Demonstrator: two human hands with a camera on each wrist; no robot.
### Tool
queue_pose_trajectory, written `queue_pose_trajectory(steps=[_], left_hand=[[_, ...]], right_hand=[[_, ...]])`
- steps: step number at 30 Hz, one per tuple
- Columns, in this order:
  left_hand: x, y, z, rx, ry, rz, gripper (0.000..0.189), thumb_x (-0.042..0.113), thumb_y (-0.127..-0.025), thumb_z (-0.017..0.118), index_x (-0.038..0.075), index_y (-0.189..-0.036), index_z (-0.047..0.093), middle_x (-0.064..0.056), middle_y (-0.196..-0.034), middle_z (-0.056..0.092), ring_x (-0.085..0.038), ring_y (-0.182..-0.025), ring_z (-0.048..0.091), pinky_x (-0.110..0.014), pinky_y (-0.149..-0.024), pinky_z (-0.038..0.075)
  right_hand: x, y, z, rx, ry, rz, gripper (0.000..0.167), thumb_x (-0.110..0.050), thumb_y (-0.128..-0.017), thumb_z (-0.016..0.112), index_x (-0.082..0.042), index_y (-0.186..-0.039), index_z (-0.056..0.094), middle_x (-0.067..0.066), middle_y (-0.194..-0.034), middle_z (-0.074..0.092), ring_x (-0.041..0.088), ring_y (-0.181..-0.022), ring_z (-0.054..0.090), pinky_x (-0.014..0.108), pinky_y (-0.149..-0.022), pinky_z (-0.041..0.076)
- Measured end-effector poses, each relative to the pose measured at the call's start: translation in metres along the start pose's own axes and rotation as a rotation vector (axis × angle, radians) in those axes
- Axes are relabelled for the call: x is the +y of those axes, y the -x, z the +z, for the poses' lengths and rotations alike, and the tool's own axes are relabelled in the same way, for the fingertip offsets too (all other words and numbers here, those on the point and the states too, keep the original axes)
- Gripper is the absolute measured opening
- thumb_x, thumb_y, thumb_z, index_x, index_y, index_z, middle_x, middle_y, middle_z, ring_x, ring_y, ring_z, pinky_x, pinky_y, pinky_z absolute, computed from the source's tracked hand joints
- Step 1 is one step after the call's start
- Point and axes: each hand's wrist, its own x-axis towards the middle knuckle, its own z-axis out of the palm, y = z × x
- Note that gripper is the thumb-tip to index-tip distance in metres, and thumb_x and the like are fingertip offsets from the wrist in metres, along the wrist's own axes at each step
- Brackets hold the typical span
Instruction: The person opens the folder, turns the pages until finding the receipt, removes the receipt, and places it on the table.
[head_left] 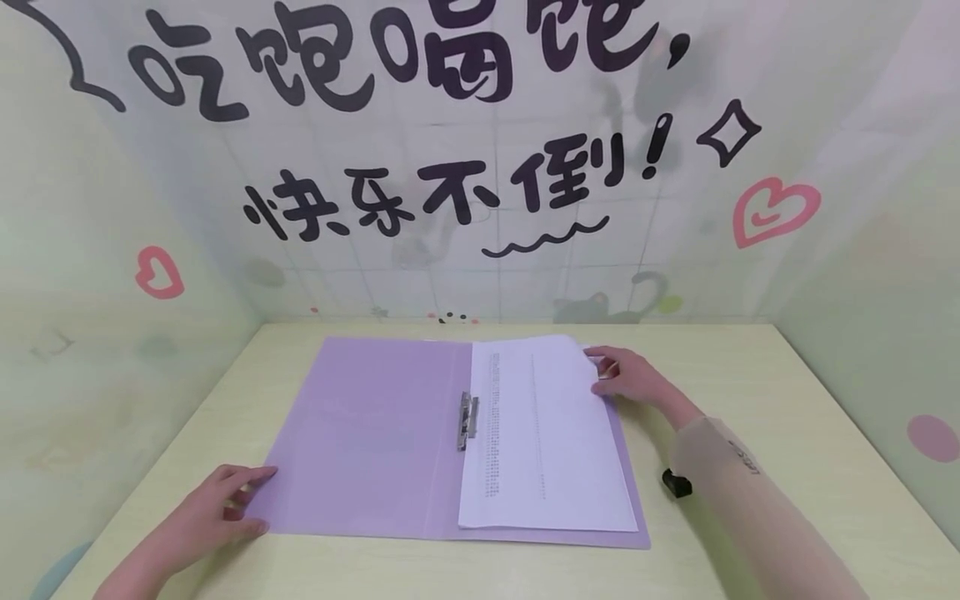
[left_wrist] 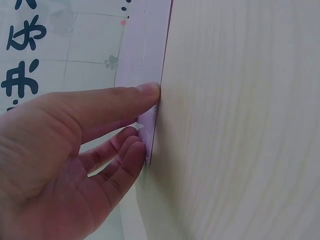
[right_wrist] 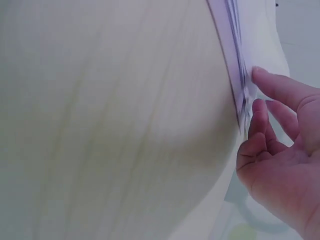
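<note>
An open purple folder (head_left: 375, 433) lies flat on the table, with a metal clip (head_left: 467, 421) near its spine. White printed sheets (head_left: 570, 450) rest on the folder's right side, their upper right corner slightly bent. My right hand (head_left: 626, 375) pinches the sheets at that corner; in the right wrist view the thumb (right_wrist: 272, 85) touches the paper edge and the other fingers are bent. At the folder's lower left edge, my left hand (head_left: 206, 517) has its fingers spread and touches the cover. The left wrist view shows the thumb (left_wrist: 145, 92) against the purple edge.
A small black object (head_left: 677, 483) lies on the pale wooden table (head_left: 757, 400), beside the right sleeve (head_left: 742, 492). Behind the table stands a printed wall (head_left: 450, 283) with black lettering and pink hearts, and side panels flank it.
</note>
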Motion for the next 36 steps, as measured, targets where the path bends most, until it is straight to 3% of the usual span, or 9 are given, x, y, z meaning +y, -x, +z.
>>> queue_pose_trajectory(steps=[5, 13, 19, 27, 36], left_hand=[[0.002, -0.001, 0.000, 0.015, -0.004, 0.023, 0.065, 0.017, -0.074, 0.084, -0.003, -0.131, 0.059, -0.013, -0.111, 0.056, 0.007, -0.085, 0.048, -0.019, -0.070, 0.053], [0.001, -0.001, 0.001, 0.020, 0.004, 0.027, 0.065, 0.016, -0.074, 0.084, -0.003, -0.130, 0.059, -0.012, -0.110, 0.056, 0.009, -0.085, 0.045, -0.019, -0.069, 0.052], [0.001, -0.001, 0.001, 0.025, 0.005, 0.030, 0.064, 0.015, -0.073, 0.084, -0.004, -0.130, 0.059, -0.012, -0.110, 0.056, 0.009, -0.085, 0.045, -0.019, -0.069, 0.052], [0.002, -0.001, 0.001, 0.029, 0.001, 0.026, 0.065, 0.015, -0.074, 0.084, -0.003, -0.130, 0.059, -0.013, -0.111, 0.056, 0.010, -0.085, 0.045, -0.019, -0.070, 0.052], [0.000, 0.001, 0.003, 0.033, 0.009, 0.024, 0.065, 0.016, -0.073, 0.084, -0.002, -0.130, 0.059, -0.013, -0.113, 0.055, 0.010, -0.086, 0.045, -0.019, -0.071, 0.052]], right_hand=[[-0.006, 0.003, 0.000, 0.073, -0.029, -0.001, 0.062, -0.004, -0.084, 0.073, -0.001, -0.141, 0.050, 0.018, -0.100, 0.066, 0.020, -0.083, 0.057, 0.025, -0.068, 0.048], [-0.012, 0.007, 0.000, 0.173, -0.068, 0.048, 0.059, -0.002, -0.083, 0.072, 0.005, -0.137, 0.049, 0.019, -0.097, 0.067, 0.023, -0.086, 0.063, 0.025, -0.071, 0.050], [-0.015, 0.009, 0.002, 0.185, -0.124, 0.072, 0.055, -0.002, -0.084, 0.069, 0.006, -0.135, 0.050, 0.020, -0.099, 0.067, 0.025, -0.091, 0.068, 0.022, -0.070, 0.053], [-0.014, 0.008, 0.003, 0.215, -0.196, 0.081, 0.045, -0.003, -0.088, 0.068, 0.002, -0.130, 0.055, 0.021, -0.099, 0.067, 0.015, -0.081, 0.066, 0.021, -0.065, 0.055], [-0.015, 0.007, 0.004, 0.262, -0.181, 0.075, 0.027, -0.004, -0.090, 0.066, 0.001, -0.116, 0.061, 0.022, -0.100, 0.069, 0.013, -0.077, 0.065, 0.021, -0.063, 0.056]])
